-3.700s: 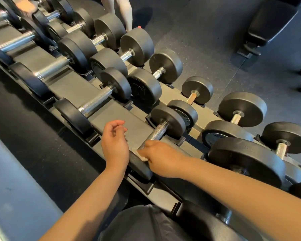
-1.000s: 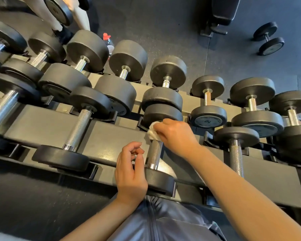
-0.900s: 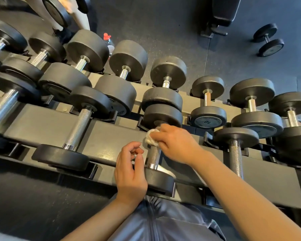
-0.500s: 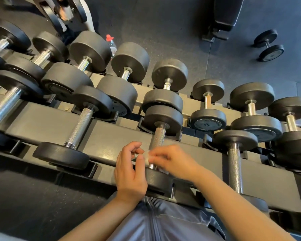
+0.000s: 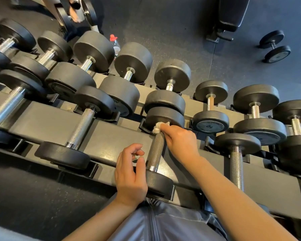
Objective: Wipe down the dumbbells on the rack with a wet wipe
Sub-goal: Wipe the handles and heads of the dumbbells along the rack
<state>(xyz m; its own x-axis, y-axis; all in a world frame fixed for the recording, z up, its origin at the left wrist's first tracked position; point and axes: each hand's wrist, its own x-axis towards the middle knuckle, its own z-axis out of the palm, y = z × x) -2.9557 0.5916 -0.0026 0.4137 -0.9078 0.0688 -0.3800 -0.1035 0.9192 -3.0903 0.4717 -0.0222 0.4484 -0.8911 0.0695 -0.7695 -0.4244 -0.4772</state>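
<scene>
A small dumbbell with a knurled steel handle (image 5: 156,152) lies on the near tier of the dark rack (image 5: 47,122), right in front of me. My right hand (image 5: 180,142) grips a crumpled white wet wipe (image 5: 158,127) and presses it on the far end of that handle, against the far weight head (image 5: 164,117). My left hand (image 5: 130,173) hovers beside the near weight head (image 5: 161,182), fingers loosely curled and holding nothing.
Several more black dumbbells fill both tiers, one marked 10 (image 5: 211,121). A red-capped bottle (image 5: 114,42) stands on the floor behind the rack. A bench base (image 5: 230,16) and a loose dumbbell (image 5: 274,46) sit at the far right. Another person's limbs show at top left.
My right hand has slid the wipe along the handle, from the near end half a second ago back up to the far end. The left hand stayed put.
</scene>
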